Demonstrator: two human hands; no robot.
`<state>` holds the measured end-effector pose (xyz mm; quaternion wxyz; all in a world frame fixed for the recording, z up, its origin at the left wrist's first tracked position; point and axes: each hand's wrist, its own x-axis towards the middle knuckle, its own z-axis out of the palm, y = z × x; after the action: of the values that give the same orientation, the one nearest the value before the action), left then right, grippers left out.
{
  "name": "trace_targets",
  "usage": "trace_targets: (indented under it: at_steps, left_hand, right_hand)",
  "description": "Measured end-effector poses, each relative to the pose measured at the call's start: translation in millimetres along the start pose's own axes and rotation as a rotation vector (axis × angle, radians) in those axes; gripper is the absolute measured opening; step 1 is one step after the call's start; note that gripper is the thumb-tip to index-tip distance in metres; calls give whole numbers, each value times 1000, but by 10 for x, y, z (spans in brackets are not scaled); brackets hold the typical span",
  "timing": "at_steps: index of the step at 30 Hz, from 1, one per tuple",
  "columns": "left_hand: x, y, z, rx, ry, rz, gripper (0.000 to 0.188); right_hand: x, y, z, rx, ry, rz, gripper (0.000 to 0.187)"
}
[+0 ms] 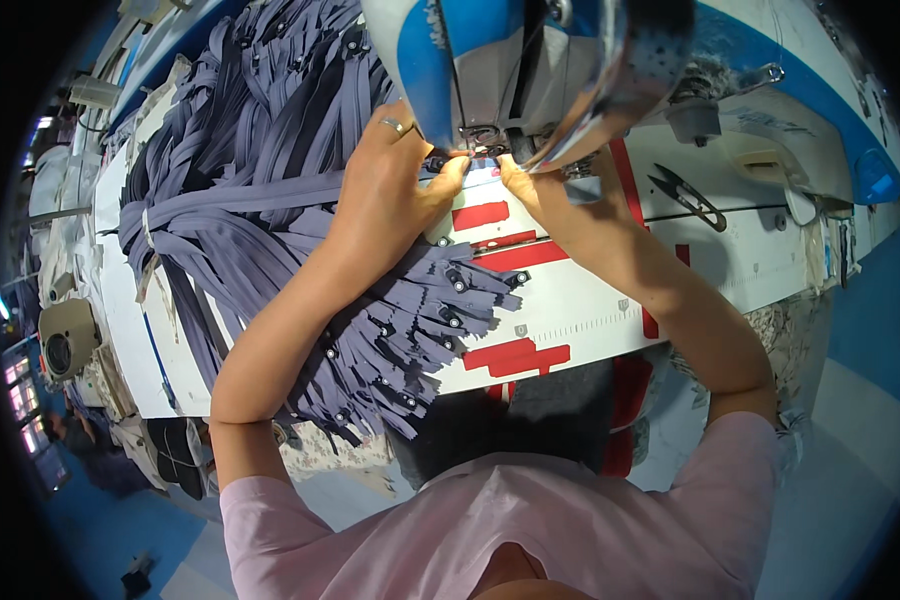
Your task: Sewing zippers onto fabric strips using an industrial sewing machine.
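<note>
My left hand [395,175], with a ring on one finger, is closed at the left of the presser foot of a blue and white sewing machine [425,45]. A grey-purple zipper [290,192] runs from the pile into this hand. From the other side my right hand [560,200] reaches in, its thumb pressed close to the needle area. The machine head hides its other fingers, and what they grip is too small to make out. The lit work spot lies between my two thumbs.
A large bundle of zippers [255,235] covers the left of the table, their ends [410,330] fanned toward me. Thread snips [688,197] lie right of my right hand. Red tape strips [520,357] and a printed ruler scale mark the white table [570,325].
</note>
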<state>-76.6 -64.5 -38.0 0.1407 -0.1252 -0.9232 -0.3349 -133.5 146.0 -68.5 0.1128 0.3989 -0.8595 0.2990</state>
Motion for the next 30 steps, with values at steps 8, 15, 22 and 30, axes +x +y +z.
trace_targets:
  at_steps: [8,15,22,30]
  left_hand:
    - [36,66,-48,138,-3,-18,20]
    - [53,-4,-118,125,-50,58,23]
    - [44,46,-173,173,-120,-5,28]
    - [47,45,-136,91,-57,81,31]
  right_hand:
    - [35,-103,-111,63,67,-40,21]
    - [21,-61,-89,135,54,-74,20]
    - [36,-120,-185,-2,51,-141,16]
    - [21,-126,-225,-21,51,-193,13]
